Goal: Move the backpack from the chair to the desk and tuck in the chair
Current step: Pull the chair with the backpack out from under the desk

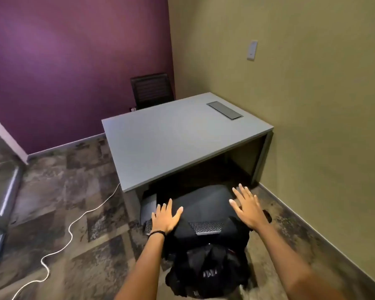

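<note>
A small room with a purple wall (63, 61) and an olive wall (312, 83) holds a grey bench (178, 137) pushed into the corner, its top bare except for a flush cable hatch (225, 110) near the far right. A second dark chair (152, 89) stands beyond the bench against the purple wall. On the patterned carpet (63, 202), a white cable (74, 230) snakes from under the bench toward the near left.

Just in front of the bench's near edge stands the chair (148, 210), mostly hidden; only a grey edge of it shows at the left. The black backpack (206, 215) sits on it, bulging and rounded, with straps and a top handle bunched at its near end (206, 269).

The left hand (166, 217) lies flat on the backpack's left shoulder, fingers spread, gripping nothing. The right hand (248, 207) hovers spread over the right side, also empty; whether it touches the fabric I cannot tell.

The backpack looks soft-sided and full, so it will likely sag and shift when lifted, and may be fairly heavy. Flat palms on smooth fabric would slip; a firmer hold would be the top handle or the straps, or both hands cupped under its sides. The bench top offers plenty of room to set it down.
</note>
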